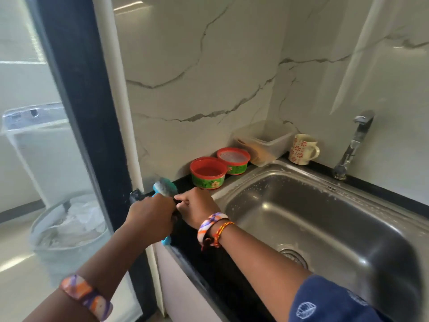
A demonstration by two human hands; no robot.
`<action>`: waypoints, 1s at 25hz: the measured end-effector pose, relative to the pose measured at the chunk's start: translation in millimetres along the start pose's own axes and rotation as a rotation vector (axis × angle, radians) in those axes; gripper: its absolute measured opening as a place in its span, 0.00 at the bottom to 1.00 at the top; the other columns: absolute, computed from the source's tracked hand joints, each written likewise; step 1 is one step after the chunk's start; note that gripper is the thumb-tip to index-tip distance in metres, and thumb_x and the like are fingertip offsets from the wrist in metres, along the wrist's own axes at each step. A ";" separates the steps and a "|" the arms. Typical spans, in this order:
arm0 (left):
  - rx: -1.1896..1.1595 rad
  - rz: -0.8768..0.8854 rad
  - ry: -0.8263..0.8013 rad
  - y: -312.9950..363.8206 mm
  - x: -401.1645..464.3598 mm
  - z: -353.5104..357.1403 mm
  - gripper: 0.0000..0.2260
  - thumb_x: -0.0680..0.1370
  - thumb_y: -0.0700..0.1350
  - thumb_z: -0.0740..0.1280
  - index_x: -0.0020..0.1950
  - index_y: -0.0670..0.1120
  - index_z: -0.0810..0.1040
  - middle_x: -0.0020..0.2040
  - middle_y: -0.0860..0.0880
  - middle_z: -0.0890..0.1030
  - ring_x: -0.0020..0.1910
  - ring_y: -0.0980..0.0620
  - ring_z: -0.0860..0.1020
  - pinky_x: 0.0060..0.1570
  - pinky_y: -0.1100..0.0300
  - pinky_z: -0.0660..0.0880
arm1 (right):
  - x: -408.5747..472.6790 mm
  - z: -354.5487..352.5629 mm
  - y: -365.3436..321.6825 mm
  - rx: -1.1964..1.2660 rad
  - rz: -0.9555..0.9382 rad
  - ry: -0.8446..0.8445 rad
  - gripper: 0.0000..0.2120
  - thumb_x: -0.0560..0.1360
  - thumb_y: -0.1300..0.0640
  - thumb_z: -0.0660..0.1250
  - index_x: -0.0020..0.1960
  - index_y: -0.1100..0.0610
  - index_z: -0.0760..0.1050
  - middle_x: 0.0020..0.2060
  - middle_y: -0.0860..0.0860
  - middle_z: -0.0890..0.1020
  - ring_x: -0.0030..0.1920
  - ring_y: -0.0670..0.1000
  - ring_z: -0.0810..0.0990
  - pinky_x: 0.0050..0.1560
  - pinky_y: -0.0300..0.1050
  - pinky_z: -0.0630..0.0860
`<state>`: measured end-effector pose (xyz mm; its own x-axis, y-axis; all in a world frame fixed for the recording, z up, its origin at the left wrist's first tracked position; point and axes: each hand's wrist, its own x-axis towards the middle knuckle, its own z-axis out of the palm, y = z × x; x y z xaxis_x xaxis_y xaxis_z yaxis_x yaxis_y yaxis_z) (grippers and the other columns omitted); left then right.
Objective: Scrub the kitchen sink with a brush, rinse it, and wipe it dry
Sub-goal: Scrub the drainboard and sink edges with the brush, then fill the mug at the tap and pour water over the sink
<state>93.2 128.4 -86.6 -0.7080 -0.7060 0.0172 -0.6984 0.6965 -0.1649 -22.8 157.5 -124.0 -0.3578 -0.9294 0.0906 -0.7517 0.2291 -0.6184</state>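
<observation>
Both forearms fill the bottom of the frame, a bangle on each wrist. My left hand [151, 213] has its grip wrapped around the handle of the blue brush [165, 187], fingers curled over it, so the handle runs under my palm and its tail pokes out below, at the counter's [206, 266] near edge. My right hand [197, 206] sits just beside it with fingertips bent in toward the brush; it seems to pinch something small and dark there, though I cannot tell what.

To scrub well, I judge I should settle the handle firmly in one hand, carry the bristles right into the basin, and work walls and corners before the drain.

Left of centre, the brush's pale bristle head points up and away from me, over the black counter, left of the sink [348, 189]. It is not in the basin yet. That steel basin fills the right of the frame, with white flecks, suds or droplets, along its far rim and back wall. Its tap [354, 145] stands at the upper right, with no water running that I can see.
</observation>
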 end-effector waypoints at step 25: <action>-0.371 0.827 0.223 274.1 341.1 -101.3 0.11 0.78 0.52 0.62 0.55 0.53 0.81 0.55 0.50 0.80 0.54 0.49 0.78 0.51 0.58 0.73 | 123.1 -254.9 292.6 0.188 0.976 0.709 0.27 0.78 0.42 0.58 0.62 0.64 0.74 0.60 0.61 0.78 0.60 0.58 0.76 0.52 0.44 0.71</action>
<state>-350.3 91.6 -26.1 -0.9721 0.0473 0.2300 0.0754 0.9905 0.1153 -428.1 183.8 -94.9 -0.9943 -0.0134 -0.1057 0.0724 0.6426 -0.7628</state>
